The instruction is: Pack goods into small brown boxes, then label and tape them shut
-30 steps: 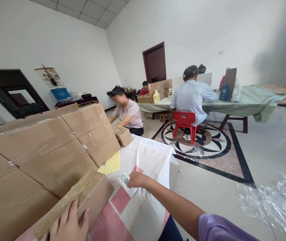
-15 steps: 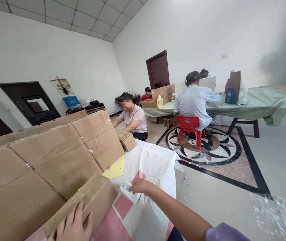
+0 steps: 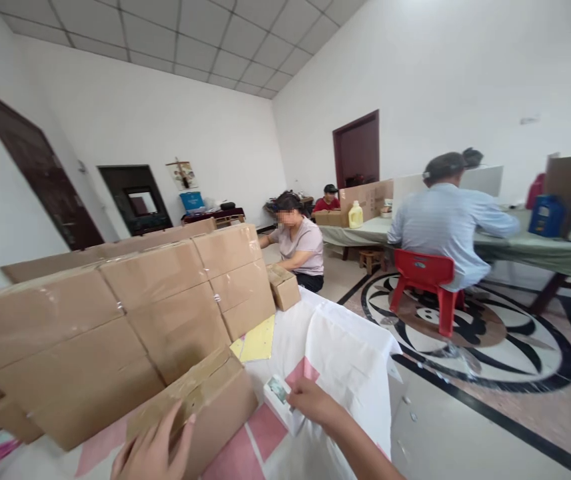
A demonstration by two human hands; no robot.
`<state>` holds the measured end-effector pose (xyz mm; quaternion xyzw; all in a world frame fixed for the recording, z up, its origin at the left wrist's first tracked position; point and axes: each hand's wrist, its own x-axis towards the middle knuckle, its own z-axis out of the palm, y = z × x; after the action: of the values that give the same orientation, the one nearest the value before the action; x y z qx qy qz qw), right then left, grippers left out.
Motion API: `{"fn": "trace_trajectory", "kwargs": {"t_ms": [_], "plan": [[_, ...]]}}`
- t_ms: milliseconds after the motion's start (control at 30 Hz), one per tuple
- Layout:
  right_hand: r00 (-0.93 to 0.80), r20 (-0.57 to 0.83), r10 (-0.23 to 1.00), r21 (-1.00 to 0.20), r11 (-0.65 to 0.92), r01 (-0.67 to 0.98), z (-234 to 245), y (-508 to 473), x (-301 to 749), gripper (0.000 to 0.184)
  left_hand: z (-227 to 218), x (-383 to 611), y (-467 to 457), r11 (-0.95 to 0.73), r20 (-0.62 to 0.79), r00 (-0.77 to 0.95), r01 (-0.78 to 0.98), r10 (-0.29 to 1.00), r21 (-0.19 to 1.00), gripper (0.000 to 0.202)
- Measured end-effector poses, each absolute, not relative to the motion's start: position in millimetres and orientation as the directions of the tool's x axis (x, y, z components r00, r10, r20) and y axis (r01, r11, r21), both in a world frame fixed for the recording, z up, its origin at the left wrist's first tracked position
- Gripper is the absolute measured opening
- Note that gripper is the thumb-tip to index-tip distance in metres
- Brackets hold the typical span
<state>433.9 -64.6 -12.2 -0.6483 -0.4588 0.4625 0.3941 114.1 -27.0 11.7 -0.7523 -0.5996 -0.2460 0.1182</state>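
My left hand (image 3: 153,452) rests with fingers spread on the taped top of a small cardboard box (image 3: 203,403) at the bottom of the view. My right hand (image 3: 310,402) is closed on a small white packet with a green label (image 3: 279,399), held just above the white and pink cloth (image 3: 335,347) that covers the table. The packet sits right beside the small box's near end.
A wall of stacked taped cartons (image 3: 130,313) fills the left. A second small box (image 3: 284,287) stands farther along by a seated person (image 3: 298,240). Another person (image 3: 445,220) sits on a red chair (image 3: 423,280) at a green-covered table (image 3: 515,247) with bottles.
The view has swung left and up, showing more ceiling and a dark door. My right hand has drawn the packet slightly nearer the small box; my left hand stays on it.
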Motion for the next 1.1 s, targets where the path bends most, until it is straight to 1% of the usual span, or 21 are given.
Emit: {"fn": "trace_trajectory", "kwargs": {"t_ms": [67,133,167,233,267,300,333,367,400,433,467,533,567,600,633,667,767,800,967,1100], "plan": [[0.134,-0.219,0.966,-0.941,-0.246,0.234,-14,-63,434,0.020,16,113,-26,-0.283,0.547,0.190,0.955,0.815,0.091,0.042],[0.116,-0.210,0.971,-0.942,-0.233,0.242,-15,-59,434,0.022,22,115,-30,-0.325,0.641,0.223,0.945,0.735,0.044,0.036],[0.106,-0.209,0.972,-0.943,-0.229,0.242,-17,-57,435,0.023,26,117,-33,-0.349,0.708,0.236,0.937,0.666,0.016,0.031],[0.088,-0.218,0.972,-0.943,-0.233,0.238,-20,-55,436,0.025,32,126,-42,-0.425,0.837,0.263,0.904,0.480,-0.041,0.018],[0.081,-0.219,0.972,-0.947,-0.232,0.222,-21,-55,437,0.025,34,133,-46,-0.468,0.883,0.267,0.882,0.386,-0.062,0.014],[0.079,-0.215,0.973,-0.954,-0.227,0.197,-23,-55,437,0.026,35,142,-51,-0.514,0.911,0.270,0.854,0.312,-0.077,0.015],[0.080,-0.206,0.975,-0.962,-0.217,0.166,-25,-56,438,0.027,34,154,-55,-0.565,0.922,0.280,0.821,0.268,-0.085,0.018],[0.085,-0.196,0.977,-0.969,-0.206,0.134,-27,-57,437,0.029,32,168,-58,-0.614,0.915,0.304,0.785,0.264,-0.083,0.020],[0.090,-0.186,0.978,-0.975,-0.195,0.104,-28,-58,437,0.030,28,183,-59,-0.665,0.889,0.350,0.744,0.297,-0.070,0.020],[0.096,-0.179,0.979,-0.979,-0.186,0.078,-29,-59,436,0.032,22,199,-59,-0.712,0.840,0.407,0.702,0.359,-0.036,0.022],[0.099,-0.177,0.979,-0.981,-0.183,0.061,-29,-60,435,0.032,15,215,-59,-0.745,0.763,0.470,0.667,0.444,0.023,0.032],[0.096,-0.176,0.980,-0.983,-0.180,0.039,-29,-60,433,0.031,-6,245,-55,-0.772,0.569,0.581,0.614,0.582,0.163,0.066],[0.091,-0.163,0.982,-0.986,-0.166,0.024,-29,-61,432,0.030,-17,257,-52,-0.765,0.491,0.609,0.605,0.623,0.220,0.082],[0.085,-0.143,0.986,-0.989,-0.145,0.013,-29,-61,431,0.030,-29,267,-50,-0.751,0.440,0.618,0.606,0.652,0.261,0.095],[0.086,-0.121,0.989,-0.992,-0.122,0.007,-29,-61,430,0.030,-40,275,-47,-0.734,0.415,0.610,0.616,0.674,0.286,0.100],[0.093,-0.100,0.991,-0.995,-0.101,0.006,-30,-61,430,0.031,-50,280,-45,-0.715,0.412,0.590,0.631,0.695,0.302,0.098],[0.144,-0.069,0.987,-0.997,-0.074,0.032,-35,-64,429,0.037,-69,286,-42,-0.675,0.459,0.512,0.660,0.726,0.332,0.080],[0.155,-0.069,0.986,-0.996,-0.076,0.044,-37,-65,430,0.039,-72,287,-42,-0.665,0.475,0.488,0.664,0.732,0.343,0.077],[0.148,-0.073,0.986,-0.992,-0.087,0.090,-39,-69,430,0.037,-75,287,-42,-0.613,0.505,0.396,0.684,0.767,0.395,0.084],[0.121,-0.125,0.985,-0.989,-0.133,0.064,-32,-71,429,0.034,-77,288,-40,-0.599,0.502,0.375,0.681,0.779,0.421,0.087]]}}
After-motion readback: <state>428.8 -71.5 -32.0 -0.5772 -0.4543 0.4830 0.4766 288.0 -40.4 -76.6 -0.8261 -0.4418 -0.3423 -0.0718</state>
